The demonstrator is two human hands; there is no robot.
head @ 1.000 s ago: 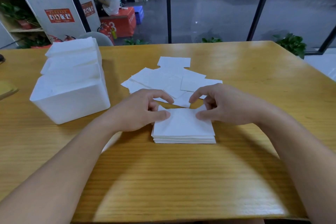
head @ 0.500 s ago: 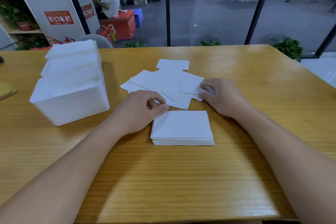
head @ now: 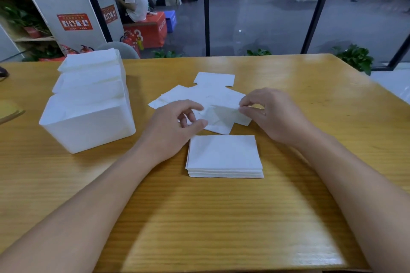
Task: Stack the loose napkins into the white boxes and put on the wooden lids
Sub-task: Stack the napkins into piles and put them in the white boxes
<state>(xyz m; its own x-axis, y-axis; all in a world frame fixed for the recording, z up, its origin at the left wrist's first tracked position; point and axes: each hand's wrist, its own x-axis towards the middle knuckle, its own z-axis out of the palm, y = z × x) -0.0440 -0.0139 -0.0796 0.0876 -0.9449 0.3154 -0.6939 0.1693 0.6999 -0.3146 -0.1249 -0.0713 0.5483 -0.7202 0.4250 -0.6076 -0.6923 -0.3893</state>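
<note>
Both hands are lifting one napkin (head: pixel 218 115) just beyond the stack (head: pixel 224 155), the right hand (head: pixel 269 115) pinching its right edge and the left hand (head: pixel 175 127) pinching its left corner, probably to keep the limp sheet flat for laying on the stack. The napkin is running crosswise, its long axis left to right like the stack's, while the boxes (head: pixel 88 104) are sitting well left of the stack

From my feed, my left hand (head: pixel 175 125) covers the loose napkins' (head: pixel 208 93) near-left corner, the frame's left edge cuts the wooden lid (head: pixel 10 111), and both forearms blur.
</note>
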